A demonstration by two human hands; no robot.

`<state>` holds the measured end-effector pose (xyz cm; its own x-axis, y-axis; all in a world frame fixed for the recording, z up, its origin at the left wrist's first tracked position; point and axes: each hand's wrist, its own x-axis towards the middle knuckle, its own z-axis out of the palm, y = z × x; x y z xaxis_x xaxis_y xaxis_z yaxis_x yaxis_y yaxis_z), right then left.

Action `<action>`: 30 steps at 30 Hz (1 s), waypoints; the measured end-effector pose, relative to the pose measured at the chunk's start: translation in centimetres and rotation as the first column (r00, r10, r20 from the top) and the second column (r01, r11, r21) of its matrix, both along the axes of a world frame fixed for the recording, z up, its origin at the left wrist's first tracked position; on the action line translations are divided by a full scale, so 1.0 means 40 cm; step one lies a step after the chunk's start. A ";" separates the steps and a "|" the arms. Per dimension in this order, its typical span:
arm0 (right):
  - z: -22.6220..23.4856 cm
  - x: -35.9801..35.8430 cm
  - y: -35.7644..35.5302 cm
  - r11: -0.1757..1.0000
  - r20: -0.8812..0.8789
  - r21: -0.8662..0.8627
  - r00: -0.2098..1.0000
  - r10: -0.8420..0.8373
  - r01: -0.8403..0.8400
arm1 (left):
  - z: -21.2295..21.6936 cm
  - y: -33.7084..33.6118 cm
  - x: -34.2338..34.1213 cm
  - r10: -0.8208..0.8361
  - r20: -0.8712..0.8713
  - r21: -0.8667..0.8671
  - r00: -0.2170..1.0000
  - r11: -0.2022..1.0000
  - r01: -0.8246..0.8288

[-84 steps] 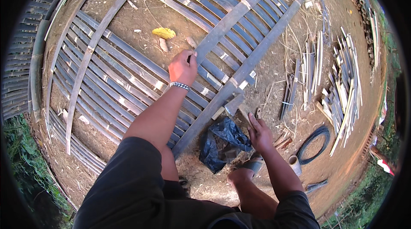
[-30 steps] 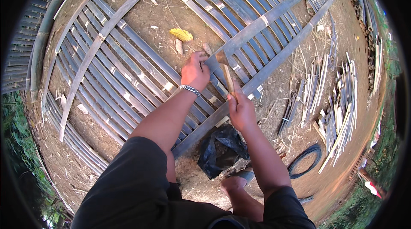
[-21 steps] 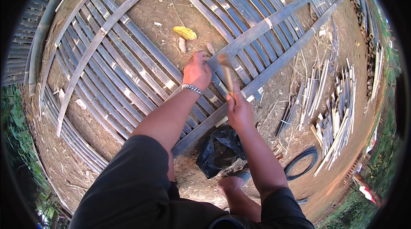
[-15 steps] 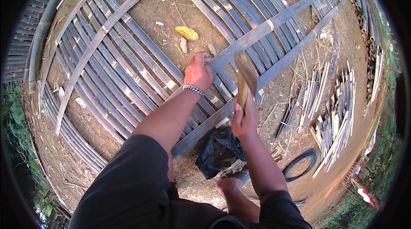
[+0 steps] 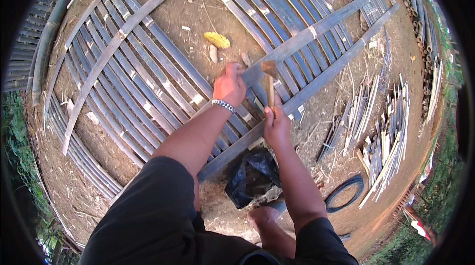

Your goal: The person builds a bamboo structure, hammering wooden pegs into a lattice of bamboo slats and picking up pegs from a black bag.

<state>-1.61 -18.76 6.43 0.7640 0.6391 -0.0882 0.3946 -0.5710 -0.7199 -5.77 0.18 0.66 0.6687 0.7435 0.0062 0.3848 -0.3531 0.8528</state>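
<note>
My right hand (image 5: 278,127) is closed round the wooden handle of a hammer (image 5: 269,87). Its brown head (image 5: 268,68) is down at a flat, dark bamboo crosspiece (image 5: 292,47), just right of my left hand. Curled at the near end of that crosspiece is my left hand (image 5: 230,86), a chain bracelet on its wrist. Its fingertips are pressed together, and whatever they pinch is hidden. Beneath both hands lies a panel of split bamboo slats (image 5: 153,72). A second crosspiece (image 5: 326,74) runs along the panel's near edge, below the hammer.
A black plastic bag (image 5: 252,178) sits open by my foot. To the right are bundled bamboo strips (image 5: 386,141) and a coil of dark wire (image 5: 345,193). A yellow leaf (image 5: 216,40) lies on the dirt beyond my left hand. Bamboo poles (image 5: 415,17) are stacked far right.
The hammer has swung down and left, from a blurred, raised position to the crosspiece. My right hand has shifted slightly left with it. My left hand stays in nearly the same place.
</note>
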 end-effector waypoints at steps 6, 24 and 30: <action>0.000 -0.063 -0.100 0.987 -0.063 0.159 0.997 0.049 -0.039 | 0.003 0.005 0.004 0.003 0.039 0.034 0.999 0.999 -0.005; -0.011 -0.021 -0.050 0.984 0.085 0.126 0.989 0.118 -0.129 | 0.008 0.003 0.011 0.022 0.008 0.035 1.000 0.999 -0.022; -0.033 -0.019 -0.032 0.980 0.107 0.148 0.987 0.120 -0.135 | 0.007 0.009 0.006 0.045 0.021 0.056 0.999 0.997 -0.046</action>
<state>-2.35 -20.03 5.09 0.6754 0.7320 0.0893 0.5290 -0.3966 -0.7502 -5.52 0.54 0.94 0.6337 0.7711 0.0622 0.3847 -0.3839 0.8394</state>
